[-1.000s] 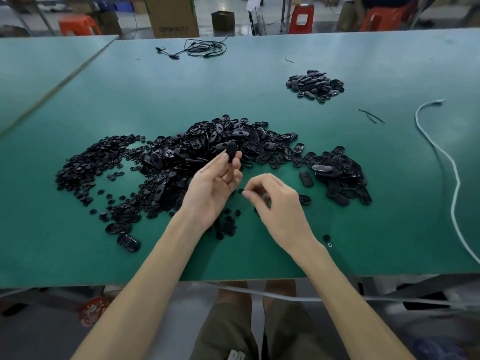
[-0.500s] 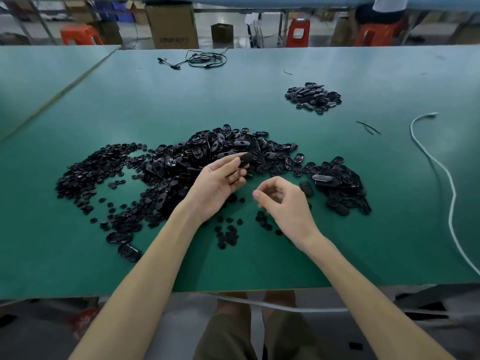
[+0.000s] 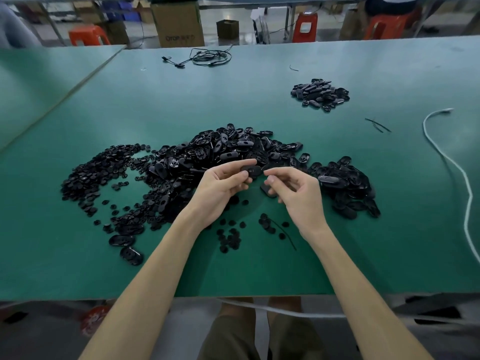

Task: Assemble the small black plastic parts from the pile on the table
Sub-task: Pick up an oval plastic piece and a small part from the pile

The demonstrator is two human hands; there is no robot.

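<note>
Gripping an oval black part [image 3: 250, 170] between thumb and fingers, the left hand [image 3: 220, 188] holds it level above the middle of the green worktop [image 3: 259, 276], just over the near side of the main pile [image 3: 233, 152]. The right hand [image 3: 293, 190] meets it from the other side: its fingers are curled, and its thumb and forefinger are drawn together at the part's right end. Whether they pinch a small piece there is too fine to tell. The main pile of oval shells spreads across the centre of the worktop and runs on toward the right. A wide scatter of small round pieces [image 3: 104, 172] lies to its left. More loose discs [image 3: 231, 237] lie below the wrists, toward the near edge. Two single oval shells [image 3: 131, 255] sit apart at the near left. A smaller heap [image 3: 320, 94] of black parts rests well apart toward the far right. A white cable [image 3: 454, 165] curves along the right edge, and a coiled black cable [image 3: 210, 57] lies at the far edge. A cardboard box [image 3: 178, 22] stands on the floor beyond the far edge.
</note>
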